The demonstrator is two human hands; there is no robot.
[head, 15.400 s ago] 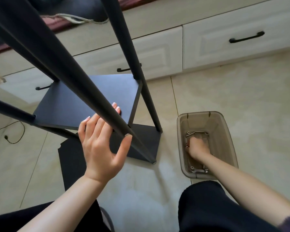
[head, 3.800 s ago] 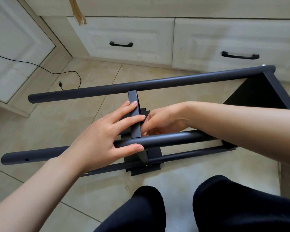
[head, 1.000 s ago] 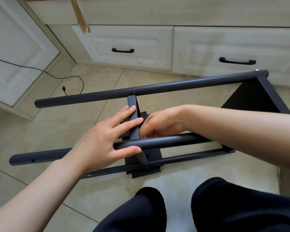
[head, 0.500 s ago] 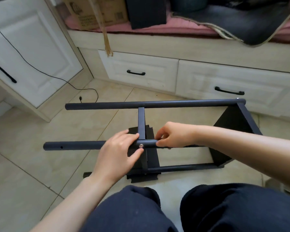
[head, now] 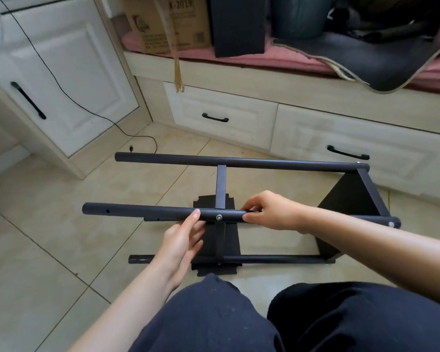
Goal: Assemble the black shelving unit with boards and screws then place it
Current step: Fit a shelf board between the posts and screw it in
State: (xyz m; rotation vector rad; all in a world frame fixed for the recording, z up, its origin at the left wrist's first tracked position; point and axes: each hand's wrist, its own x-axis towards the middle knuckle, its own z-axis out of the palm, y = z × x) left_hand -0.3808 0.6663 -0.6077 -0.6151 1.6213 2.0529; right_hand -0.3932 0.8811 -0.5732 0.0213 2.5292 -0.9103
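Observation:
The black shelving unit lies on its side on the tiled floor in front of my knees. Its far pole (head: 264, 162) and near pole (head: 142, 212) run left to right, joined by a middle board (head: 221, 186) seen edge-on. An end board (head: 351, 199) closes the right side. A silver screw (head: 218, 217) sits in the near pole where the middle board meets it. My left hand (head: 183, 240) reaches up from below, one fingertip touching the near pole just left of the screw. My right hand (head: 269, 212) grips the near pole just right of the screw.
A loose notched black board (head: 230, 243) lies flat on the floor under the frame. White drawers (head: 221, 118) and a cabinet door (head: 61, 80) stand behind, and a black cable (head: 127, 134) trails on the tiles. A cardboard box (head: 168, 21) rests on the pink cushion above.
My left hand has dropped from on top of the pole to below it, with only a fingertip on it. My right hand stays on the pole. The view has pulled back.

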